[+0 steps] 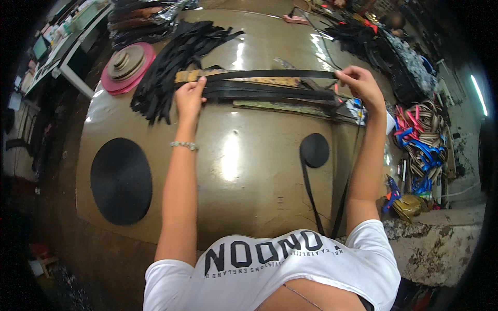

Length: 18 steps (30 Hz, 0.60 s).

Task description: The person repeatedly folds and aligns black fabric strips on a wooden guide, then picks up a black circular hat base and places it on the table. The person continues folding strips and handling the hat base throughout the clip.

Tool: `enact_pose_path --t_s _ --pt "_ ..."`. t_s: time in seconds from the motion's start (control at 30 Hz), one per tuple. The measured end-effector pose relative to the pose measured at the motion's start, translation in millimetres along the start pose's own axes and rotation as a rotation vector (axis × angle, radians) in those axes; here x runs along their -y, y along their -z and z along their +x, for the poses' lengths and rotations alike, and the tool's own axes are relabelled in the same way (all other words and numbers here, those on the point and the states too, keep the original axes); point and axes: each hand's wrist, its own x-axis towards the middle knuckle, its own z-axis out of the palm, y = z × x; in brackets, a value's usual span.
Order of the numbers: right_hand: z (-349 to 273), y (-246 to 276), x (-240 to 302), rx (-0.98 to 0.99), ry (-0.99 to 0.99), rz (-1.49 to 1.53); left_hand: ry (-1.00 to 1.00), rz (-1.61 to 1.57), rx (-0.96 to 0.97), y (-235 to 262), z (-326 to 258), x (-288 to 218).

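A black strap is stretched from left to right between my hands, above the table. My left hand is closed on its left end, thumb up, beside more black strips lying alongside. At the other end my right hand pinches the strap between thumb and fingers. Below it lies a yellowish, worn wooden board, partly covered by the strips. A thin black strip runs down past my right forearm toward my body; where its upper end goes is unclear.
A large black coil lies at the left, a smaller black roll with a loose tail at the right. Cut black strips are heaped at the far left beside pink and beige rolls. Coloured straps hang at the right.
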Motion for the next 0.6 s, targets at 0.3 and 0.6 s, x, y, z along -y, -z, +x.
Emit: enact_pose_path --t_s 0.3,0.6 --pt "-18.4 -21.3 -130.4 -0.364 -0.249 0.158 0.047 -0.024 0.008 -2.1 -0.8 -3.6" --pt "-10.9 -8.1 -125.4 -0.460 -0.237 -0.565 0.044 -0.033 0.013 -3.7 -0.7 -5.2"
